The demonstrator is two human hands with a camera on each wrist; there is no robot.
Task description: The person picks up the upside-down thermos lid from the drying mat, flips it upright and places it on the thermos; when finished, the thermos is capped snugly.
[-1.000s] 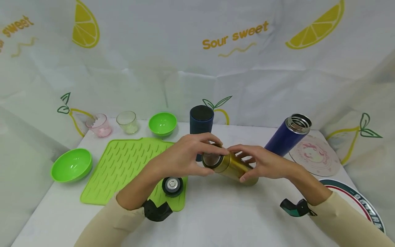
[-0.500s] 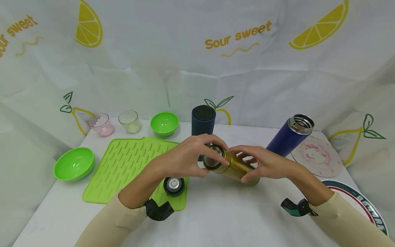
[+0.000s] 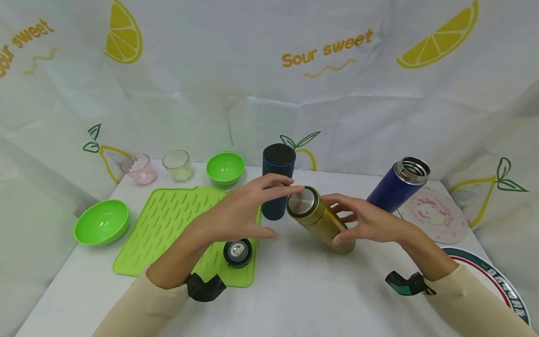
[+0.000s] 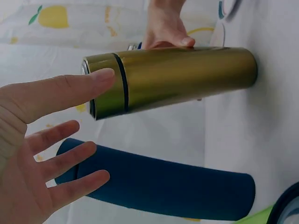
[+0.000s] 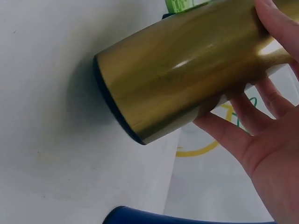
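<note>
A gold thermos bottle [image 3: 326,227] with a silver-topped lid [image 3: 303,201] leans towards my left side, its base at the table. My right hand [image 3: 370,217] grips its body from the right, thumb in front and fingers behind. Beside the lid, my left hand [image 3: 236,210] has its fingers spread and holds nothing. In the left wrist view, the left thumb [image 4: 70,91] overlaps the lid; I cannot tell whether it touches. A dark blue bottle [image 3: 273,208] stands behind the left fingers. To the right, an uncapped blue thermos [image 3: 389,189] shows its steel mouth.
A green ridged mat [image 3: 177,229] lies at left, bearing a black round stopper [image 3: 237,253]. Green bowls [image 3: 101,222], [image 3: 225,168] and two small glasses, one pink [image 3: 141,171] and one pale green [image 3: 178,166], stand around it. Round printed mats [image 3: 433,215] lie at right.
My left hand has come off the gold thermos lid and moved left, its fingers spreading. The thermos stands more upright in the right hand, its top now fully visible.
</note>
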